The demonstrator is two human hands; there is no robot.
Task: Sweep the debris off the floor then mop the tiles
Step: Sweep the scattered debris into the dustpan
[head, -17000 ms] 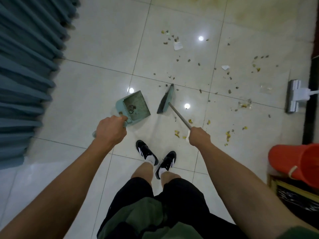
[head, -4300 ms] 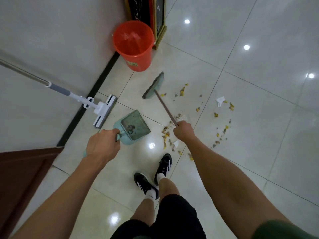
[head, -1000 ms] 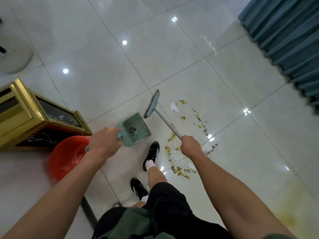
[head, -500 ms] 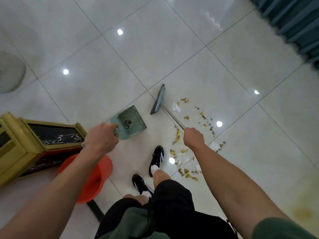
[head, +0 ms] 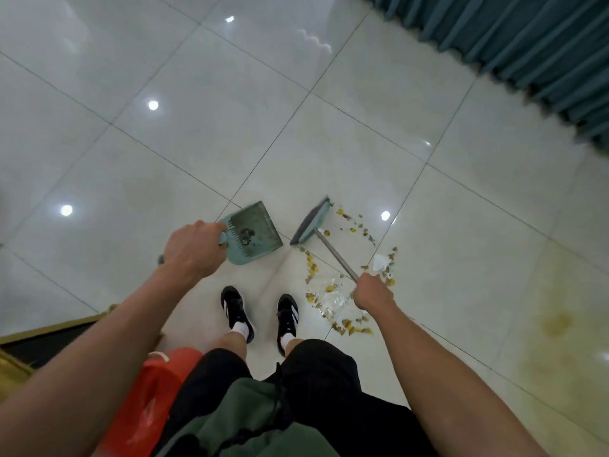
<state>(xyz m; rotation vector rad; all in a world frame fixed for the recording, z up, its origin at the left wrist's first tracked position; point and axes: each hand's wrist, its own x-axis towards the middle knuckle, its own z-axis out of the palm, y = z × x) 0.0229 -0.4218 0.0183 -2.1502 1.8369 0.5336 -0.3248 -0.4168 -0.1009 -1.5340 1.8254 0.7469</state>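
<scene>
Beside the dustpan (head: 253, 234), which the left hand (head: 192, 252) grips, the right hand (head: 372, 291) clasps the broom (head: 316, 230); a hard stroke would probably scatter the debris (head: 333, 291).

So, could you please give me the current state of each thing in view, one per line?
left hand: grips the dustpan handle
right hand: grips the broom handle
dustpan: nearly empty, a dark bit inside
broom: head beside the debris
debris: unswept, scattered on the floor
red bucket: contents hidden
floor: yellowish stain, unmopped
</scene>
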